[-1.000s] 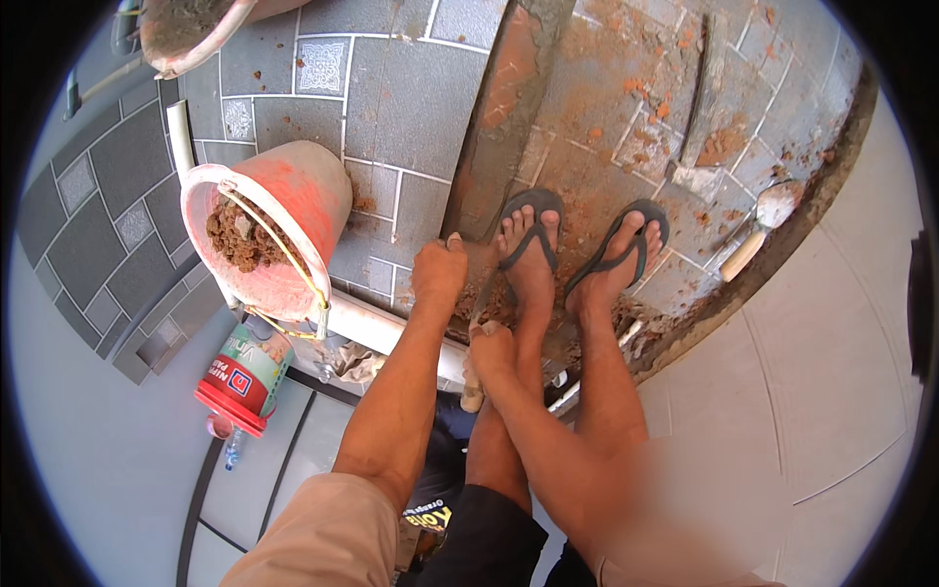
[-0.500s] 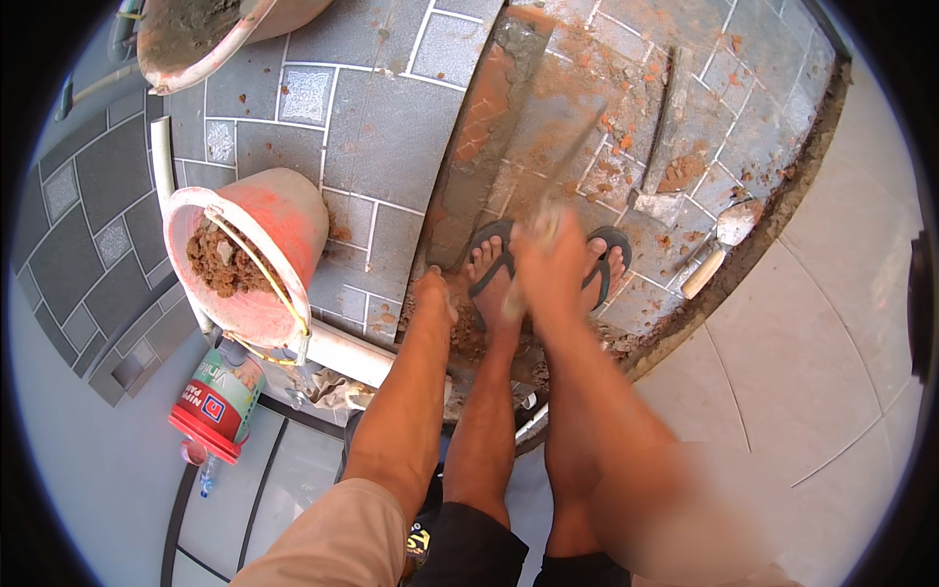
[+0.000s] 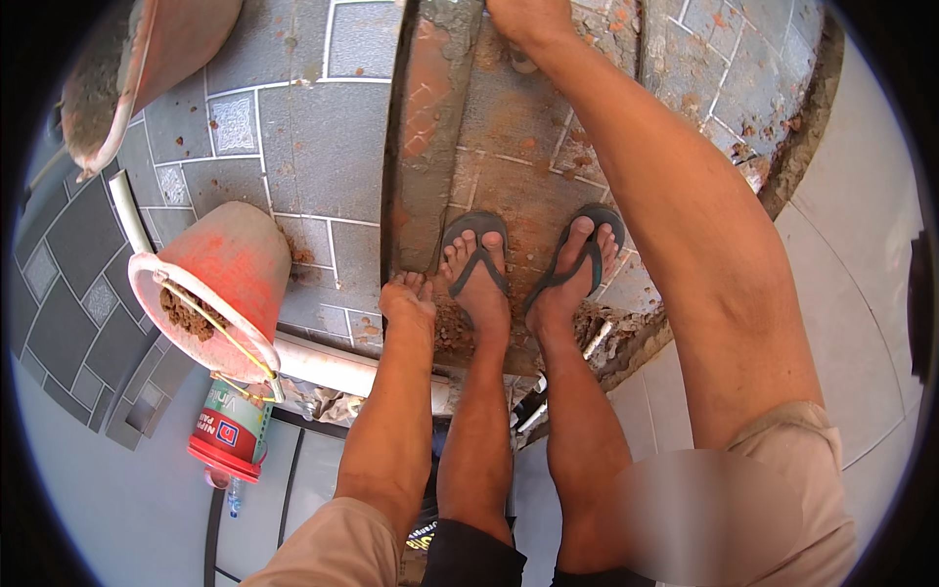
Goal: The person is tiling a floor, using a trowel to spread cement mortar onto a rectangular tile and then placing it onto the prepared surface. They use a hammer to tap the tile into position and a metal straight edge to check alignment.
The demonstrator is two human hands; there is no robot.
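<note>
**Head view: one hand low at the step's edge, the other reaching up the mortared strip**

The head camera looks straight down a person's own legs to two feet in dark flip-flops (image 3: 528,269) standing on a rough, reddish-brown patch of floor (image 3: 509,186) smeared with mortar. The left hand (image 3: 406,298) is down at the floor just left of the left foot, its fingers (image 3: 411,284) drawn close together and bent, their tips touching the ground at the foot of a raised grey and red strip of mortar (image 3: 421,147). Whether they pinch anything I cannot tell. Loose red-brown crumbs (image 3: 455,333) lie just beside that hand, between it and the foot.

The right arm stretches far up, and the right hand (image 3: 523,15) is cut off by the upper edge at the top of the same patch; how its fingers stand cannot be told.

To the left, on grey patterned tiles (image 3: 323,147), an orange bucket (image 3: 230,279) lies tilted on its side with brown lumps inside and a thin wire handle across its mouth. A white pipe (image 3: 342,367) runs beneath it along the edge of the tiles. Below the bucket stands a paint can with a red lid (image 3: 230,430). A second mortar-caked pan (image 3: 147,59) shows at the upper left.
</note>
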